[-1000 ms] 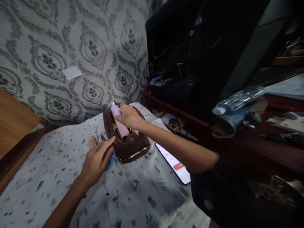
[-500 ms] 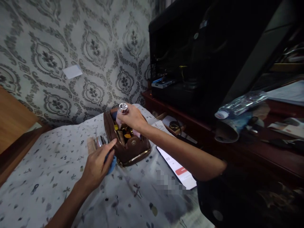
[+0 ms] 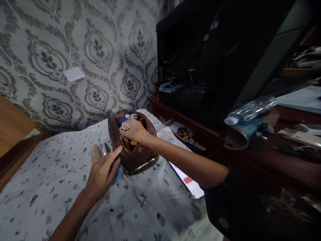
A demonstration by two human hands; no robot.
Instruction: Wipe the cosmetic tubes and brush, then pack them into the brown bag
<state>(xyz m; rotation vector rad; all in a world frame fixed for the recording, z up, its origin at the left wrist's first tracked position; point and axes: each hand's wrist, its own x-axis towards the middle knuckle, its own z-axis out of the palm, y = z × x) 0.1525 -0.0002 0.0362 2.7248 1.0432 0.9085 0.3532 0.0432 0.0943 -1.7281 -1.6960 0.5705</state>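
A brown zippered bag (image 3: 146, 155) stands unzipped on the bed, with several small bottles and containers inside. My right hand (image 3: 136, 131) reaches into the opening, closed around a bottle with a shiny silver cap (image 3: 125, 126); its lower part is hidden in the bag. My left hand (image 3: 102, 174) is beside the bag's near left side, index finger stretched out against its wall. A blue, soft-looking thing (image 3: 119, 174) shows behind the left thumb; whether it is held is unclear. Past that hand lie a beige tube (image 3: 94, 153) and a silver-and-dark cylinder (image 3: 103, 148).
A phone with a lit screen (image 3: 193, 187) lies right of the bag, under my right forearm. Along the right runs a dark red desk (image 3: 253, 170) with a clear plastic bottle (image 3: 253, 108) and an open drawer (image 3: 187, 135). A patterned wall (image 3: 105, 67) stands behind.
My right hand has lowered the silver-capped bottle into the bag, down and slightly left. My left hand keeps its place beside the bag. The view has shifted slightly.
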